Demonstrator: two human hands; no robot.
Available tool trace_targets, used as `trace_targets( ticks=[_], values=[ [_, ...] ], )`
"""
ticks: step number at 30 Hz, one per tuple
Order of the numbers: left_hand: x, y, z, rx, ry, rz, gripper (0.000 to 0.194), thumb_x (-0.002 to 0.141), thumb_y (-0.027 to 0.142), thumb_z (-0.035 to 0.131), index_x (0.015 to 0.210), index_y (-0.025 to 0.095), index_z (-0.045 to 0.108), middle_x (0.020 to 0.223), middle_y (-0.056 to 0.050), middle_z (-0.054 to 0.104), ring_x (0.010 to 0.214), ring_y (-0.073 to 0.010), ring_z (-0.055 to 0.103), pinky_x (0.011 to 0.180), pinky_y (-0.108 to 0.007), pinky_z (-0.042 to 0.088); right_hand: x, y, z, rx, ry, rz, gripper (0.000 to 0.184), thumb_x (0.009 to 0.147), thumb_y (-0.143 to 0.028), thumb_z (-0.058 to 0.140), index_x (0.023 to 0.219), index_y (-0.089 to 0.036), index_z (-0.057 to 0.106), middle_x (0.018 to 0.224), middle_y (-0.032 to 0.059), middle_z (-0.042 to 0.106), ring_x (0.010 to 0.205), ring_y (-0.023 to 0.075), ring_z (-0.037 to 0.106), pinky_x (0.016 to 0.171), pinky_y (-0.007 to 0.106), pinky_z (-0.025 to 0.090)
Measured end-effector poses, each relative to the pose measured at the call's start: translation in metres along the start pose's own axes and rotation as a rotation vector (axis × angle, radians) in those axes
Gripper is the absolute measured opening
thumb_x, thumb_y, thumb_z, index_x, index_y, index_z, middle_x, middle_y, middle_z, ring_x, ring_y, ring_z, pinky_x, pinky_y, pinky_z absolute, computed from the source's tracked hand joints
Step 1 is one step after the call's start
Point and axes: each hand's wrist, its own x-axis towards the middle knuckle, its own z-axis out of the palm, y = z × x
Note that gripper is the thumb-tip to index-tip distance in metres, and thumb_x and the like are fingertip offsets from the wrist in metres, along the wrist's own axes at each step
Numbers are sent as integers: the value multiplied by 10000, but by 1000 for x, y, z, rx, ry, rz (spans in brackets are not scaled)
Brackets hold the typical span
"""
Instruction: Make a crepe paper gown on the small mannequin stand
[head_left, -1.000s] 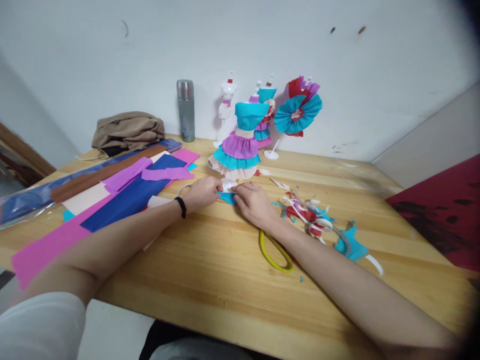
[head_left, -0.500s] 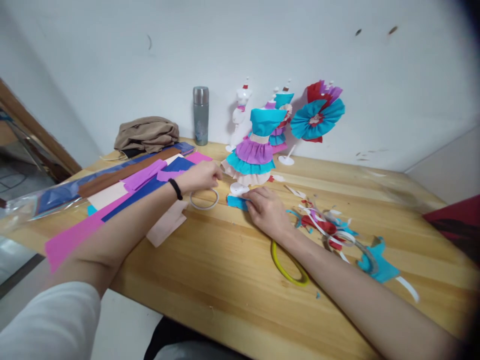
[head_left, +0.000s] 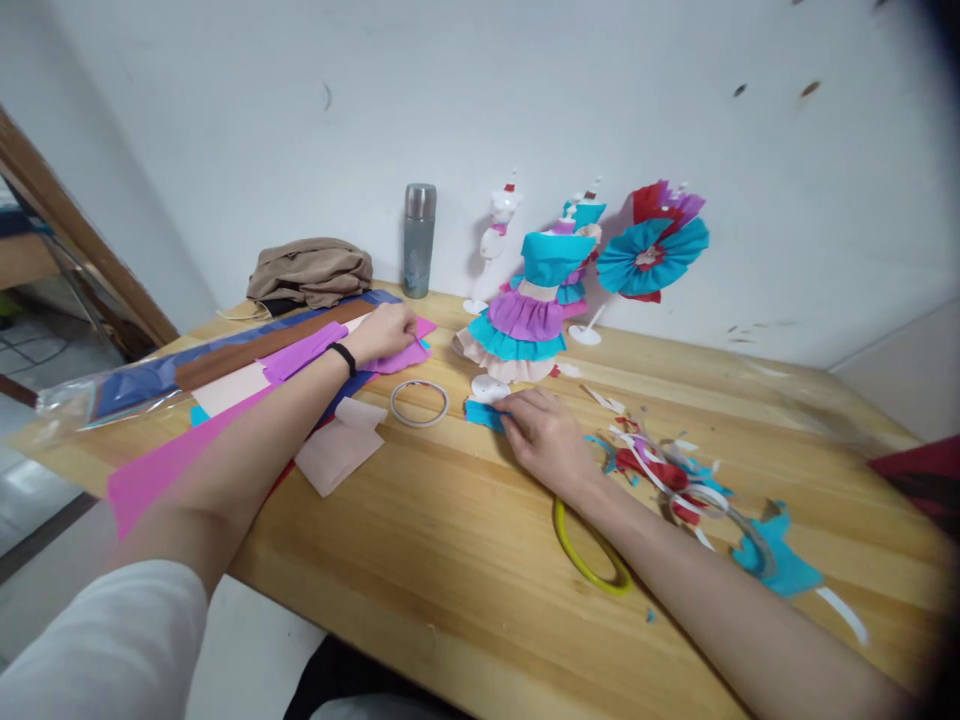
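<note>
My left hand (head_left: pixel 384 334) has its fingers curled down over the coloured crepe paper sheets (head_left: pixel 225 392). A purple piece (head_left: pixel 401 360) lies directly under it; what the fingertips grip is hidden. My right hand (head_left: pixel 546 437) rests on the table with thumb and fingers closed on a small turquoise crepe paper strip (head_left: pixel 484 414), whose left end sticks out. Just behind that strip is the white base (head_left: pixel 488 387) of a mini mannequin in a tiered turquoise, purple and cream paper dress (head_left: pixel 529 318). A roll of narrow tape (head_left: pixel 418 403) lies between my hands.
Other dressed mannequins stand behind, one with a large turquoise paper fan (head_left: pixel 652 255). A flask (head_left: pixel 419 240) and brown cloth (head_left: pixel 311 270) are at the back. A yellow ring (head_left: pixel 592 560) lies by my right forearm, and paper scraps (head_left: pixel 660 465) are to its right.
My left hand has drawn back left from near the tape roll onto the paper sheets. My right hand stays on the turquoise strip. The view has shifted slightly.
</note>
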Motion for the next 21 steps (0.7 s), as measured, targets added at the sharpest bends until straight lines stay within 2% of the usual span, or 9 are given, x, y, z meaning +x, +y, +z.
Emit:
trace_targets(
  ticks=[5,6,7,9,11,13,15,18,21],
  values=[
    [-15,30,-47,-143,187,-35,97,760,109,538,705,121,617,643,-5,591,618,-118,525,636,-232,413,1,-13,-10,119,71,-63,242,889,-147,467,978,-175,690,981,121,717,924,256,633,829,394,493],
    [-21,39,-57,-271,218,-51,67,742,93,558,701,117,606,631,-3,601,609,-113,544,616,-220,418,1,-17,-14,160,93,-63,227,894,-159,475,974,-181,687,967,116,718,922,251,639,828,390,498],
    [-26,49,-65,-412,222,-70,69,740,77,558,692,117,586,607,-3,609,592,-110,565,594,-210,425,1,-21,-18,206,115,-55,209,900,-178,489,976,-185,683,956,109,719,922,245,646,830,387,502],
    [-38,69,-79,-657,153,-76,71,777,80,559,721,124,559,588,-4,637,565,-112,612,572,-203,457,1,-29,-27,305,156,-21,179,905,-229,533,1006,-191,675,968,101,722,921,234,657,832,383,508],
    [-49,87,-87,-781,74,-58,96,788,76,568,715,132,540,559,0,646,533,-110,629,561,-202,486,2,-37,-37,395,185,32,235,892,-304,581,1088,-202,662,1066,107,718,937,233,659,823,384,517],
    [-57,102,-88,-836,-15,-12,90,787,87,580,722,140,548,581,-1,669,561,-122,664,580,-211,517,2,-43,-46,492,208,79,350,864,-386,615,1167,-214,642,1182,117,690,996,248,651,813,387,525],
    [-62,113,-83,-852,-101,10,96,784,111,587,710,153,543,588,5,669,583,-135,682,582,-219,531,3,-48,-54,596,211,99,407,841,-437,624,1180,-214,642,1207,115,681,1032,258,643,818,389,529],
    [-64,121,-71,-848,-195,75,108,767,140,600,681,159,538,606,3,662,606,-143,686,580,-223,529,4,-51,-59,771,172,121,352,835,-459,616,1065,-201,685,1092,87,712,990,247,649,816,381,529],
    [-63,122,-59,-806,-241,137,86,745,166,618,689,156,554,638,6,654,609,-132,666,585,-225,515,5,-50,-57,930,194,220,273,817,-463,653,882,-203,705,853,34,713,806,200,650,743,346,530]
  ],
)
